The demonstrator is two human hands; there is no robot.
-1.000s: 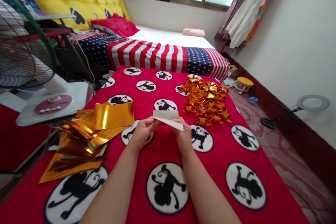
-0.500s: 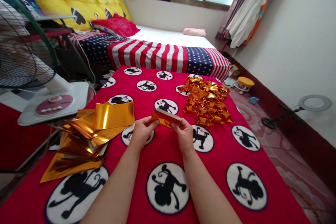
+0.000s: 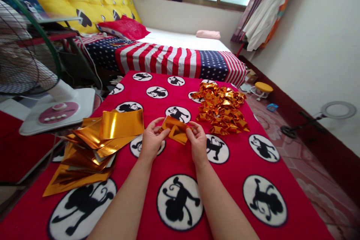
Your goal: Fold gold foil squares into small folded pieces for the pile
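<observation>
Between my hands is a sheet of shiny gold foil paper point(image 3: 177, 129), bent along its length. My left hand point(image 3: 152, 138) pinches its left end, thumb on the near face. At the other end my right hand point(image 3: 197, 140) grips it the same way, thumb in front and fingers behind. To the left lies a loose stack of flat gold foil sheets point(image 3: 120, 124), some showing pale backs. A heap of folded gold foil pieces point(image 3: 221, 107) rests beyond my right hand.
A red cloth with monkey prints point(image 3: 230, 204) covers the table. At the left stands a fan point(image 3: 60, 108), its base close to the foil stack. Behind the table is a bed with a striped and starred cover point(image 3: 165, 58). A yellow stool point(image 3: 263, 87) is on the floor at right.
The foil sheet has gone from a narrow folded strip to a wider, more opened shape, its gold face now showing. Both hands stay in nearly the same place, with their fingers shifted slightly.
</observation>
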